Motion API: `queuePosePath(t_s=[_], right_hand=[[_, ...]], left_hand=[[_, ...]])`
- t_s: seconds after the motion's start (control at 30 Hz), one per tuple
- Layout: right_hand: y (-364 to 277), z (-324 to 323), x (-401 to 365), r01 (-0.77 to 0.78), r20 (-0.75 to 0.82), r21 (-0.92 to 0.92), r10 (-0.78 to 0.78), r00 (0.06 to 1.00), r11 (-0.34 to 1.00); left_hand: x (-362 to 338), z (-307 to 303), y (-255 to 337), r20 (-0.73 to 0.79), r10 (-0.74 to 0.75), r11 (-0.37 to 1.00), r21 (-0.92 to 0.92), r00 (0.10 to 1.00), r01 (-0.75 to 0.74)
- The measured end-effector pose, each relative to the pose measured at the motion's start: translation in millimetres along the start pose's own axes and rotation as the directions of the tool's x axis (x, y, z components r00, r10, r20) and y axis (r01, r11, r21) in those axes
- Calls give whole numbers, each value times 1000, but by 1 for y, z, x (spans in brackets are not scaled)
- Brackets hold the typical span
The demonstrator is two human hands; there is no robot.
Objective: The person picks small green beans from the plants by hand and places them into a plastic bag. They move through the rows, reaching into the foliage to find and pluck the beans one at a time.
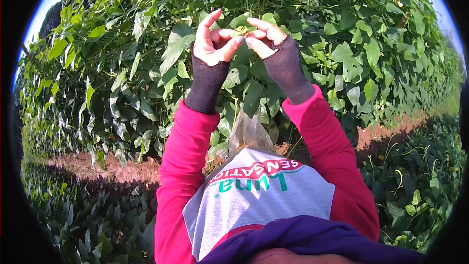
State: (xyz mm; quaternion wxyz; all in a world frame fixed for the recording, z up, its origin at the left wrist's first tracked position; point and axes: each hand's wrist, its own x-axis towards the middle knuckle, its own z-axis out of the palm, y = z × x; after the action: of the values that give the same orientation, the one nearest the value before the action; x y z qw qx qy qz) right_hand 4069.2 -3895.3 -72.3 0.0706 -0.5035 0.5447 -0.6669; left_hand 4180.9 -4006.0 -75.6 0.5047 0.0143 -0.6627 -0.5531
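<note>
Both my hands are raised in front of a wall of leafy vines [161, 49] and meet at a small yellowish-green flower [241, 31]. My left hand [215, 41] pinches it from the left between thumb and fingertips, with one finger lifted away. From the right, the thumb and fingers of my right hand [267, 36] close on the same flower. Its finer parts are too small to make out. Dark fingerless gloves cover both palms and wrists, leaving the fingers bare.
A translucent plastic bag [249, 134] hangs at my waist, below the hands. Reddish soil [132, 168] runs along the foot of the vines. Low, dark-leaved plants [97, 215] grow at both sides of me.
</note>
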Motion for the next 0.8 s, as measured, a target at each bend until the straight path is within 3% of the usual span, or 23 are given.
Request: queuePosePath(t_s=[0.07, 0.13, 0.17, 0.2, 0.27, 0.33, 0.37, 0.4, 0.47, 0.5, 0.53, 0.57, 0.6, 0.63, 0.67, 0.73, 0.8], right_hand=[[2, 1, 0, 40, -36, 6, -40, 999, 999], [6, 0, 1, 51, -35, 20, -51, 998, 998], [3, 0, -1, 39, -63, 46, -36, 997, 998], [1, -1, -2, 26, -88, 73, -19, 996, 997], [8, -4, -4, 133, -143, -7, -133, 981, 991], [12, -6, -12, 172, -250, -179, -214, 944, 969], [6, -5, -18, 163, -312, -156, -206, 928, 974], [5, -6, -25, 233, -340, -237, -306, 889, 943], [4, 4, -41, 358, -343, -238, -423, 839, 903], [-2, 14, -50, 361, -297, -237, -421, 857, 902], [-5, 25, -56, 421, -191, -241, -468, 863, 875], [-14, 36, -59, 487, -18, -311, -517, 856, 816], [-12, 49, -62, 479, 112, -208, -466, 878, 853], [-5, 63, -65, 444, 206, -166, -409, 889, 881], [0, 74, -63, 438, 326, -182, -366, 872, 880], [26, 97, -49, 605, 439, -180, -487, 755, 776], [35, 120, -31, 471, 451, -221, -338, 826, 854]], left_hand=[[-1, -4, -6, 13, 1, 999, -51, 1000, 0], [-6, -10, -8, 25, -93, 996, 6, 995, 92], [-13, -14, -8, 63, -98, 991, -81, 993, 103], [-24, -17, -3, 63, -170, 985, -10, 983, 171], [-48, -34, -2, 316, -67, 957, 290, 946, -29], [-86, -45, -10, 483, -348, 931, 278, 803, 237], [-102, -51, -12, 530, -479, 876, 336, 700, 345], [-117, -57, -16, 563, -592, 806, 397, 577, 439], [-160, -72, -59, 577, -628, 778, 450, 523, 438], [-170, -74, -64, 562, -637, 750, 611, 528, 253], [-179, -77, -68, 556, -638, 748, 612, 533, 258], [-187, -79, -69, 581, -658, 702, 704, 479, 111], [-194, -82, -72, 597, -683, 641, 766, 420, -46], [-205, -88, -80, 660, -590, 741, 672, 466, -13], [-208, -90, -77, 659, -589, 742, 671, 468, -12], [-209, -92, -70, 585, -544, 773, 628, 602, 89], [-194, -89, -52, 538, -576, 735, 670, 615, 102]])
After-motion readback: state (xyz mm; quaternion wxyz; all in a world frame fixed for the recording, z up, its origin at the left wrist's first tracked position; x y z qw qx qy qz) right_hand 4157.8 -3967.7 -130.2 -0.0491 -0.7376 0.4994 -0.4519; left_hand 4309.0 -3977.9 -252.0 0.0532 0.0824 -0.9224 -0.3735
